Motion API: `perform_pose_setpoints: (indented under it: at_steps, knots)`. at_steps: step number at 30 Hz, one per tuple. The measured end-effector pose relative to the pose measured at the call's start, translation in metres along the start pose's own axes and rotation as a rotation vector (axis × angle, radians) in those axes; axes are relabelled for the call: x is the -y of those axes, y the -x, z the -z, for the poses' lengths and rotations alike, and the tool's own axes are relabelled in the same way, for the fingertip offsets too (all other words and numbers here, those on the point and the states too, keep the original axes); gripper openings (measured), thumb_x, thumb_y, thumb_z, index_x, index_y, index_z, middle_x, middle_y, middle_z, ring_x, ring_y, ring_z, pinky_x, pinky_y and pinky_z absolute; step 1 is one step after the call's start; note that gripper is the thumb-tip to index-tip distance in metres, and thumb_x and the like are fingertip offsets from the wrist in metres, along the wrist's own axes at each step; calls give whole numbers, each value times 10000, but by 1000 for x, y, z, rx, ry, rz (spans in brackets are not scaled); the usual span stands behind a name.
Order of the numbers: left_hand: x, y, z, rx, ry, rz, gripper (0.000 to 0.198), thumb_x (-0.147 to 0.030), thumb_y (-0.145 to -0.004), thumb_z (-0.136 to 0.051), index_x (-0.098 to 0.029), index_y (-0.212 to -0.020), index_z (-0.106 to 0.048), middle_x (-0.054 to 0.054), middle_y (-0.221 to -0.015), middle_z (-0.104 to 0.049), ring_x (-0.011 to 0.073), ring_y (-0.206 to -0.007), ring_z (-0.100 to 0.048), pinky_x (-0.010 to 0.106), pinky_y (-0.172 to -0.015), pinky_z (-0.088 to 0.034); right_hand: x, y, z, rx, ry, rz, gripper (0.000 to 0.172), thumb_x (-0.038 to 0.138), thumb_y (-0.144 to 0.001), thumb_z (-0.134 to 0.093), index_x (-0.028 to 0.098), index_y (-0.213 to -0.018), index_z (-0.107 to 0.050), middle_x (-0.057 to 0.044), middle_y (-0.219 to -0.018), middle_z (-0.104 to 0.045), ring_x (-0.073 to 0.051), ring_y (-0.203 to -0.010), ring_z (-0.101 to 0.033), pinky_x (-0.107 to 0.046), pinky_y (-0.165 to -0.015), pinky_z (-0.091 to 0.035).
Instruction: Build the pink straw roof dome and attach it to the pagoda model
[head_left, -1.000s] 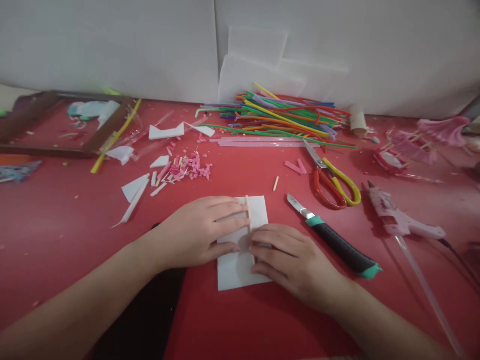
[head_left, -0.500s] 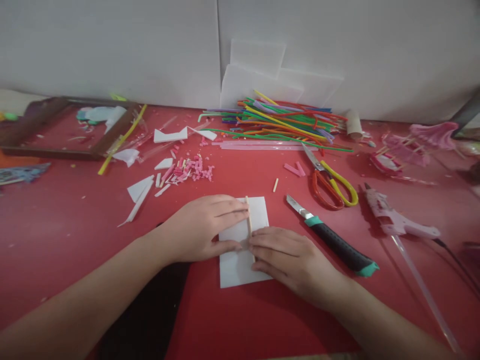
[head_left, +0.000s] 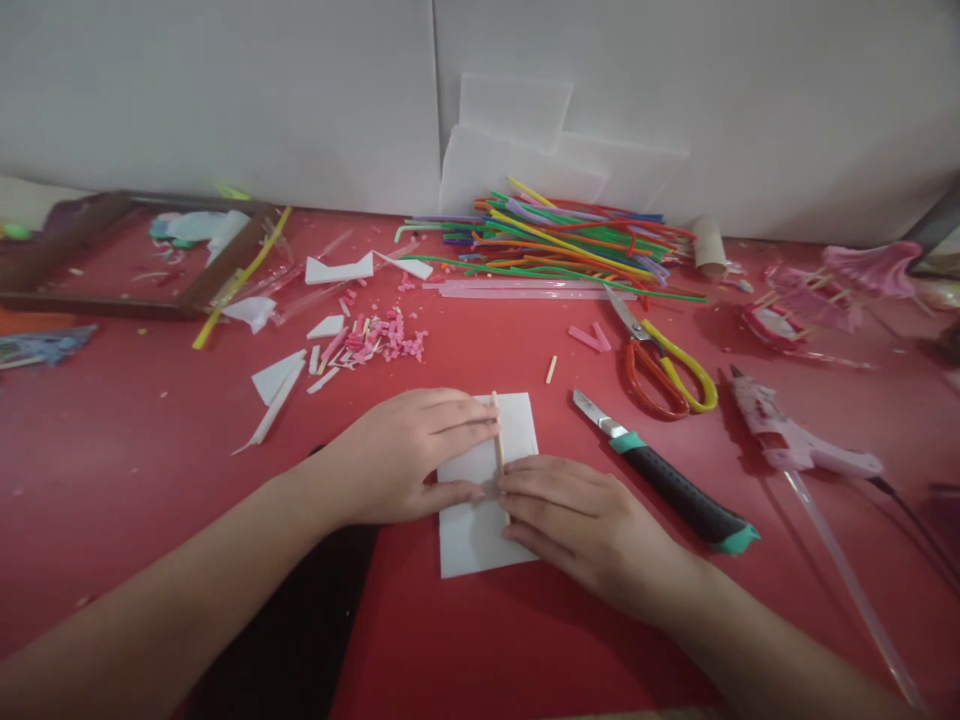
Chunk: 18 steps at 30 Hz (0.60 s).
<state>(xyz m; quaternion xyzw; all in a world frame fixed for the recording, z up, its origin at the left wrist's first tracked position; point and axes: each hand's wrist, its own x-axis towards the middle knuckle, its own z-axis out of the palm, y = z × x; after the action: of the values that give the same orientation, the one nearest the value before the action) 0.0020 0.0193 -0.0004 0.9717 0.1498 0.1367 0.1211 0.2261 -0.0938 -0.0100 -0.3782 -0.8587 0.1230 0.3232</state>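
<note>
A thin wooden stick (head_left: 500, 440) lies lengthwise on a small white sheet of paper (head_left: 469, 545). From the left, my left hand (head_left: 409, 450) presses its fingertips against the stick's upper part, thumb resting lower on the sheet. My right hand (head_left: 577, 510) has its fingers closed on the lower half, partly hiding it. Just right of that hand lies a utility knife (head_left: 675, 485), blade out, with a black and green handle. A short piece of stick (head_left: 551, 370) sits above the paper.
Scissors (head_left: 664, 370) lie beyond the knife. At the right are a glue gun (head_left: 795, 430) and a pink model (head_left: 817, 290). Pipe cleaners (head_left: 570, 235) are heaped at the back near a cardboard tube (head_left: 709, 247). Pink scraps (head_left: 382, 340) and a brown frame (head_left: 97, 305) are left.
Both hands stay almost still on the stick and paper. The view has shifted very slightly.
</note>
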Motion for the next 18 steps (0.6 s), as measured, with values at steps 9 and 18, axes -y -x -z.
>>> perform_pose_setpoints:
  at_steps: [9, 18]
  knots:
    - [0, 0, 0, 8, -3, 6, 495, -473, -913, -618, -155, -1293, -632, 118, -1348, -653, 293, -1223, -615, 474, -1053, -504, 0, 0, 2, 4, 10, 25, 120, 159, -952, -587, 133, -995, -696, -81, -1047, -752, -175, -1061, -693, -326, -1000, -584]
    - [0, -1, 0, 13, 15, -7, 509, -487, -915, -612, -140, -1286, -639, 128, -1338, -657, 317, -1209, -620, 501, -1031, -517, 0, 1, 2, -1, -37, 22, 108, 117, -935, -597, 95, -949, -701, -101, -1009, -742, -182, -1046, -683, -313, -996, -576]
